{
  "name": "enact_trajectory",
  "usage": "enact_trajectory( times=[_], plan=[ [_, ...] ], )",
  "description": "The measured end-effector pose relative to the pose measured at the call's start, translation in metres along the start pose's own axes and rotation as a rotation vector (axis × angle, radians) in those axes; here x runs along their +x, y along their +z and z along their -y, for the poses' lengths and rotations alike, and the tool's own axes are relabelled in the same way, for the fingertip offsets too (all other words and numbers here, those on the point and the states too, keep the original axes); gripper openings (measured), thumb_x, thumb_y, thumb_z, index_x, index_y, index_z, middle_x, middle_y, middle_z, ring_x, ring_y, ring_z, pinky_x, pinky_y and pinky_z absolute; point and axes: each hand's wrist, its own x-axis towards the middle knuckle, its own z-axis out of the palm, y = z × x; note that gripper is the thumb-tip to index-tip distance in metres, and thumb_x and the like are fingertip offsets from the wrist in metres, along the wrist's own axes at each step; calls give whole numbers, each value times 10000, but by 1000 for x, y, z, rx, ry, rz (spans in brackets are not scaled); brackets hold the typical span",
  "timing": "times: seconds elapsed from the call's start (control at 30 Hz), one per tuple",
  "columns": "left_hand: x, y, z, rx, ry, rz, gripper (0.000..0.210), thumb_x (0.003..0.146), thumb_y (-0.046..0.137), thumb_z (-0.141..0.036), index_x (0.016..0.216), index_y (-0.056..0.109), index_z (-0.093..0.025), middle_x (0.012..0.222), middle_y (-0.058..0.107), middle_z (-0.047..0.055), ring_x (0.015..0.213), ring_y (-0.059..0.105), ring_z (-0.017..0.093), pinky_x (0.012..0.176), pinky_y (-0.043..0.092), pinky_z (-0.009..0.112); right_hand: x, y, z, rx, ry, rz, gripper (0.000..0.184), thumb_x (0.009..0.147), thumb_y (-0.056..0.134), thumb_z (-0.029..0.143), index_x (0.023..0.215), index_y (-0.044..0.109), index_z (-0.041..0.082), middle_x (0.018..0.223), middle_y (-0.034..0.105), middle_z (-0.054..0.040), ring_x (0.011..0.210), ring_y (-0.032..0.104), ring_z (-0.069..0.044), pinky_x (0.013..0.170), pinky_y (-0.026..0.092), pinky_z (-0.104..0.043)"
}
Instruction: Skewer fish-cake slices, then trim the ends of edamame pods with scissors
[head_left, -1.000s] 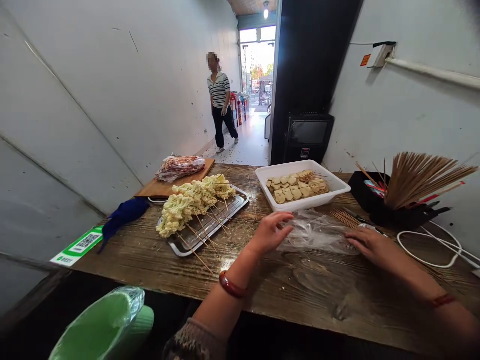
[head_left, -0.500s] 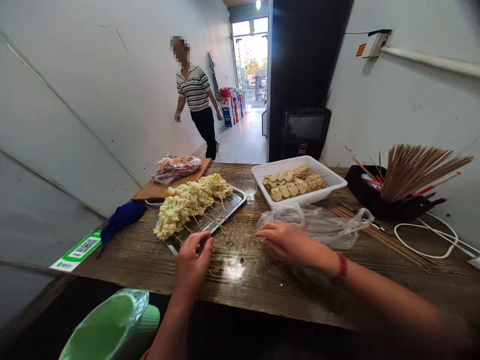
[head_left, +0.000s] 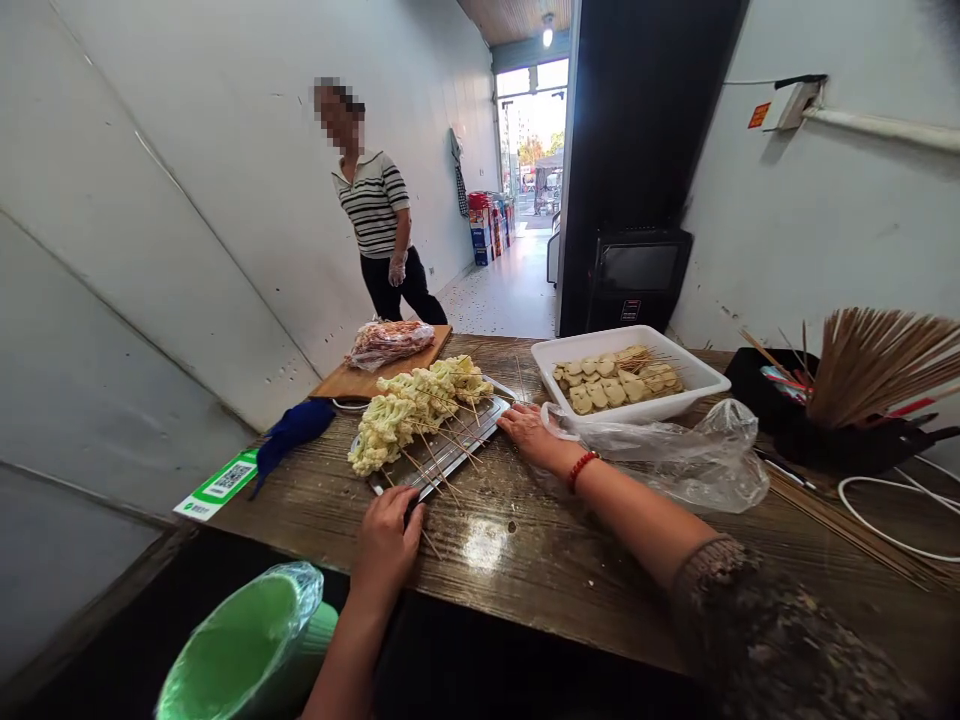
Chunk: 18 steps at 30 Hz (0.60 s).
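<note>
Skewers of cauliflower [head_left: 420, 400] lie in a heap on a metal tray [head_left: 486, 418], their bare stick ends pointing toward me. My left hand [head_left: 390, 525] is closed at the tray's near left corner, thumb and fingers about the rim. At the right end, my right hand [head_left: 531, 432] has its fingers bent over the tray's edge; a red bead bracelet circles that wrist. Just beside this hand spreads a clear plastic bag [head_left: 675, 455]. Behind the bag stands a white tub [head_left: 705, 385] with skewered pale slices [head_left: 615, 378].
A wrapped pack of reddish food [head_left: 390, 343] rests on a wooden board [head_left: 334, 383]. Blue cloth [head_left: 296, 432] lies at left, above a green lined bin [head_left: 232, 640]. Bamboo sticks [head_left: 862, 370] fill a black holder at right. A person in stripes [head_left: 375, 220] stands beyond the table.
My right hand has moved left from over the plastic bag to the tray's right end. My left hand has come onto the tray's near corner. The person has come closer, and the view has shifted.
</note>
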Motion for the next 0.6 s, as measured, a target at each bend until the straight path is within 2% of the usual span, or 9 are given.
enact_trajectory(
  times=[0.17,0.27,0.43,0.5,0.6],
  plan=[
    [0,-7,10,2,-5,15,245,857,491,-326,901,670,-164,978,698,130,949,642,274,900,494,438,-7,-3,5,-55,4,22,228,951,430,119,1066,624,148,1071,616,-110,1026,523,-224,920,387,-370],
    [3,-14,22,5,-63,39,262,848,488,-343,901,675,-166,986,709,125,959,649,269,910,492,424,-26,-5,19,-70,-25,31,213,939,470,140,1069,636,173,1062,615,-93,1014,536,-213,911,398,-349],
    [12,-29,35,18,-139,137,304,819,491,-381,965,693,-207,1053,733,81,999,662,250,904,500,377,-59,-8,48,-40,-94,24,280,959,441,156,1177,612,191,1147,614,-105,1035,557,-217,923,435,-360],
    [16,-39,33,89,-133,111,295,824,470,-332,975,703,-231,1086,731,59,1045,644,260,938,475,404,-69,-16,55,41,-164,44,302,968,417,148,1196,613,172,1184,618,-118,1050,569,-217,944,444,-364],
    [25,-57,24,158,-117,-21,299,828,449,-287,958,709,-214,1081,726,76,1051,626,287,957,448,448,-86,-41,60,300,-264,106,301,981,412,182,1170,645,157,1206,636,-123,1074,594,-205,963,459,-346]
  ],
)
